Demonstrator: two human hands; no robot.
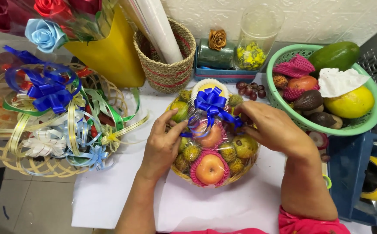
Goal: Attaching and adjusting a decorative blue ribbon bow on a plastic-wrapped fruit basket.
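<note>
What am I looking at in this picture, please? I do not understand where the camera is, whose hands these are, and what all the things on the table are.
There is one picture, taken by a camera worn on a person's head, looking down at that person's own two bare hands. No machine is involved.

The left hand and the right hand both touch a wrapped fruit basket on a white table. The fingers are at a blue ribbon bow on top of the clear wrapping. Neither hand lifts anything.

To the left lies a pile of empty woven baskets with ribbons. To the right stands a green plastic basket holding loose fruit. Behind are a woven holder with a paper roll, paper roses and a clear jar.
</note>
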